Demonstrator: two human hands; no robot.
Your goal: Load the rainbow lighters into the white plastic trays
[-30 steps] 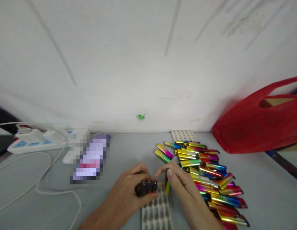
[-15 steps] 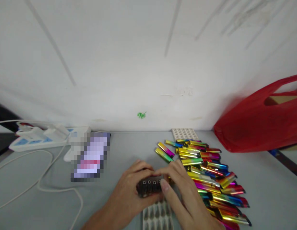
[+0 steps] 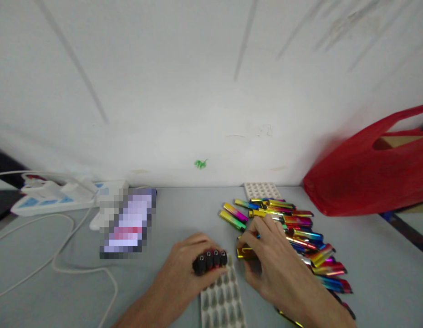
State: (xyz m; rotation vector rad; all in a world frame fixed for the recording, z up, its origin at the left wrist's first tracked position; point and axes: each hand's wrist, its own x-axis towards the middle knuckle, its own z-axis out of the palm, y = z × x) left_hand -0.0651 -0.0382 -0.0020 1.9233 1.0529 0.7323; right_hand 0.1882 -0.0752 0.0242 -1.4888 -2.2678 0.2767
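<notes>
My left hand (image 3: 187, 264) is wrapped around a bundle of slim lighters (image 3: 216, 258), held with their black ends facing me. Just below it lies a pale moulded tray (image 3: 223, 300) with rows of hollows, partly covered by the hand. To the right, my right hand (image 3: 269, 264) is closed, thumb and fingers around a gold lighter (image 3: 245, 253) at the near edge of the pile. Its far end is hidden by the hand. Shiny multicoloured lighters (image 3: 302, 234) lie heaped beyond and beside this hand, some covered by it.
A second pale tray (image 3: 262, 190) lies against the wall. On the right is a red bag (image 3: 364, 177). A phone (image 3: 132, 223), its screen pixelated, lies to the left, near a white power strip (image 3: 54, 196) and a loose white cable (image 3: 81, 270).
My right hand has left the bundle in my left hand and moved right to the pile, onto a gold lighter. The left hand keeps the bundle and more of the near tray shows.
</notes>
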